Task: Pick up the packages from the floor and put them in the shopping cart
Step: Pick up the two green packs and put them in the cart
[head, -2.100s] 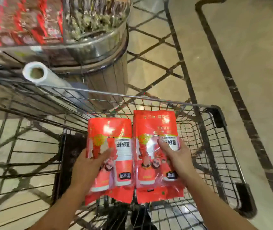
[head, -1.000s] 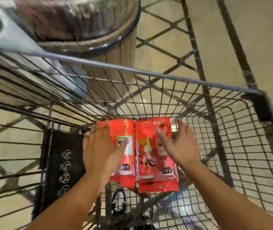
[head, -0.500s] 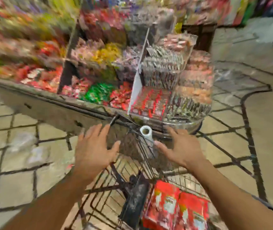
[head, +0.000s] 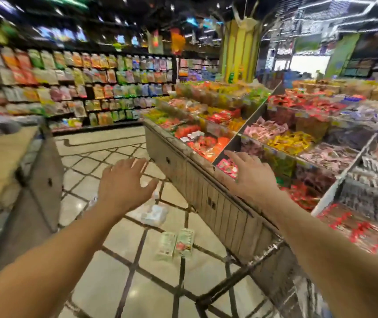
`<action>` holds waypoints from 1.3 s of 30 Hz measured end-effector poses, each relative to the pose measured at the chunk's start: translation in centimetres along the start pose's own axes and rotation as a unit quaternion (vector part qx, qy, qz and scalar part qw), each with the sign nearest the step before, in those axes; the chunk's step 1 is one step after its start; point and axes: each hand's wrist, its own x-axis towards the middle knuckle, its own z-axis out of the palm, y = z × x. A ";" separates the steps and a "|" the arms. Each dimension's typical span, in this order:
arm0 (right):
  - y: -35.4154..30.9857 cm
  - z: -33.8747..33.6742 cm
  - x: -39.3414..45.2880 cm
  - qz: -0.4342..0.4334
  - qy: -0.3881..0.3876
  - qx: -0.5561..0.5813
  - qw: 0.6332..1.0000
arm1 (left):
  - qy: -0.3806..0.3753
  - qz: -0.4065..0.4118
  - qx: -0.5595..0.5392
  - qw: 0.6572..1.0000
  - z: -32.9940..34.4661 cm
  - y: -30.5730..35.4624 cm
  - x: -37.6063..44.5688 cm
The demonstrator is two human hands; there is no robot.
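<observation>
Fingers (head: pixel 137 162) of left hand (head: pixel 123 187) and right hand (head: pixel 250 177) spread, holding nothing, hovering well above the floor (head: pixel 114 260). Two pale packages (head: pixel 176 243) flat side by side on the tiles, another clear-wrapped package (head: pixel 154 213) just beyond, near the display bin (head: pixel 197 180). Likely slips: thin flat packs hard to lift off smooth tile; cart rim (head: pixel 240 278) near, easy to knock.

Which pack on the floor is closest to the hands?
The whitish pack, just below the left hand. The pale green pair lies further down the floor, nearer the cart.
</observation>
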 end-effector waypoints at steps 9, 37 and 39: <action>-15.7 4.3 13.0 -0.043 0.002 0.017 0.999 | 0.013 -0.057 0.035 0.998 -0.4 -20.0 6.0; -19.6 29.8 51.2 -0.015 -0.085 -0.009 0.996 | -0.077 -0.042 -0.063 0.994 25.9 -31.4 42.9; -18.8 31.4 52.9 -0.006 -0.091 -0.010 0.996 | -0.095 -0.042 -0.073 0.992 28.0 -31.0 45.0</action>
